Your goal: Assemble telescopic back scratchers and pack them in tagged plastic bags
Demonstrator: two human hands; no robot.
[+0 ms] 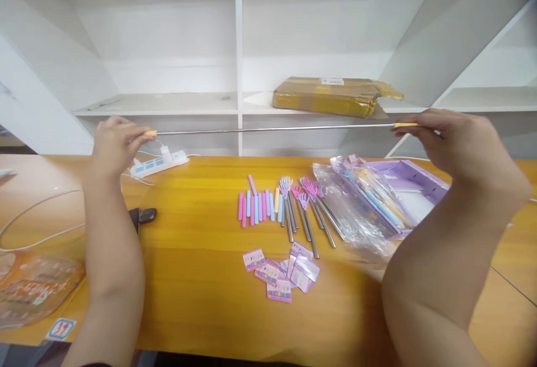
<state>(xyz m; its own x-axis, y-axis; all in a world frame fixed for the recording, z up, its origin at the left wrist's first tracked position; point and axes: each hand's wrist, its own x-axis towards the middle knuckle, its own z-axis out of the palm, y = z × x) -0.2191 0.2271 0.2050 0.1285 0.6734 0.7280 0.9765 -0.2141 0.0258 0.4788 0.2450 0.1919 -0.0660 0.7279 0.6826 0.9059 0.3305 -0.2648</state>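
Note:
A telescopic back scratcher [268, 128] is stretched out level above the table, its thin metal rod drawn long between two yellow ends. Pinched in my left hand [115, 146] is one yellow end; my right hand [448, 137] grips the other. Fingers partly cover both ends, so I cannot tell which carries the claw. Below lie several back scratchers [308, 196] with pink and purple claws and bare metal rods. Pink, blue, purple and yellow handle sleeves [260, 206] lie beside them in a row. Printed pink cards [279, 288] are piled loosely nearer me.
At right, a purple box [436, 182] and clear plastic bags [348, 216] hold more scratchers. A white power strip [159, 164] lies at back left, a black object [147, 215] by my left forearm. Behind, a torn cardboard box [327, 95] rests on the white shelf [168, 104].

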